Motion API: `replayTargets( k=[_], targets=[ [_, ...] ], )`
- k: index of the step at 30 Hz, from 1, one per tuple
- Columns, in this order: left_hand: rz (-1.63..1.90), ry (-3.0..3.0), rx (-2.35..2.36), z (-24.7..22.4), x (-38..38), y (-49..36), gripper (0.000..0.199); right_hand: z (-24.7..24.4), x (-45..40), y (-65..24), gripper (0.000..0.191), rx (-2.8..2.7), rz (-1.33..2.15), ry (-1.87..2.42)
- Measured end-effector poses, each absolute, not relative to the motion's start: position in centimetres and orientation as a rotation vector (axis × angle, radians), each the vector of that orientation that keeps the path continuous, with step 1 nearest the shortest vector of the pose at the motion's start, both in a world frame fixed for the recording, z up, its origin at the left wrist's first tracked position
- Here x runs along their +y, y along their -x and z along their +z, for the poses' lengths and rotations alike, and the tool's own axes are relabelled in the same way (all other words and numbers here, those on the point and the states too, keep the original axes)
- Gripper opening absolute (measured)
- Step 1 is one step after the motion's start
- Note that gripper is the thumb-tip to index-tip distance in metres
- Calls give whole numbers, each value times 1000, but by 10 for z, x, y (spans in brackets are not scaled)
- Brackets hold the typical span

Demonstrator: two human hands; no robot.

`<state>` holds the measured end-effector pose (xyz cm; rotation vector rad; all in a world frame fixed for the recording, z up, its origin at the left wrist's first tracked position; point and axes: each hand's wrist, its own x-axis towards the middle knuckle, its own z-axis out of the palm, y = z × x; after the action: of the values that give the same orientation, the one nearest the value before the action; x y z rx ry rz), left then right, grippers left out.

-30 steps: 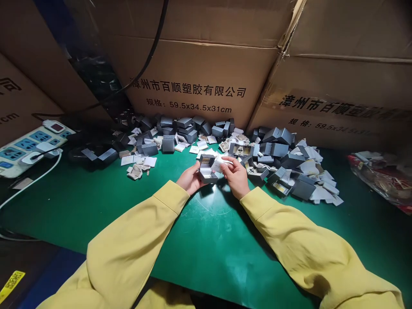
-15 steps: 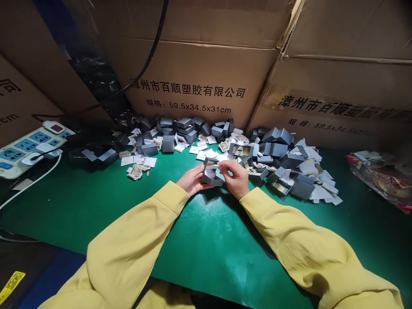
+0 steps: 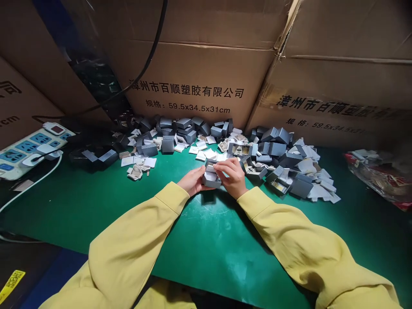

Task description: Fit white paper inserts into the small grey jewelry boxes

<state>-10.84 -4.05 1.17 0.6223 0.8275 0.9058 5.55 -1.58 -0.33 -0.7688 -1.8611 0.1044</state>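
- Left hand (image 3: 193,181) holds a small grey box (image 3: 211,182) from its left side, thumb against the wall and fingers reaching underneath.
- Right hand (image 3: 233,177) has its fingers bent close together at the opened lid; whether they pinch the pale lining (image 3: 211,168) or only press it, I cannot tell.
- That box stands open between the hands, seemingly just above the green tabletop (image 3: 199,244), a dark shadow below it.
- It should be light and fairly stiff, its smooth faces perhaps a little slippery; best gripped by the outer walls of the base, leaving the hinge unstrained. The lining looks thin and likely to bend, so edges suit fingertips.
- Beyond lie more grey boxes (image 3: 184,124), with loose white pieces (image 3: 137,171) scattered among them; another heap (image 3: 280,150) sits to the right.
- Farther out: a power strip (image 3: 24,156) left, a plastic bag (image 3: 383,180) right, printed cartons (image 3: 193,64) behind.
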Motion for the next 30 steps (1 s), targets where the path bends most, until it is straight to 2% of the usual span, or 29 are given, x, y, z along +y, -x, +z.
replayTargets(
  k=[4,12,16,30],
  targets=[
    [907,-620,854,11,-41,107,31,-5,-15,-55,10,-1823,81,840],
    [894,-640,835,8,-40,107,34,1,-21,-51,28,-1709,463,940],
    [878,-660,840,10,-42,107,38,0,-19,-50,30,-1661,654,987],
    [876,-776,838,2,-41,106,42,-1,-17,-48,17,-1564,906,1013]
  ],
)
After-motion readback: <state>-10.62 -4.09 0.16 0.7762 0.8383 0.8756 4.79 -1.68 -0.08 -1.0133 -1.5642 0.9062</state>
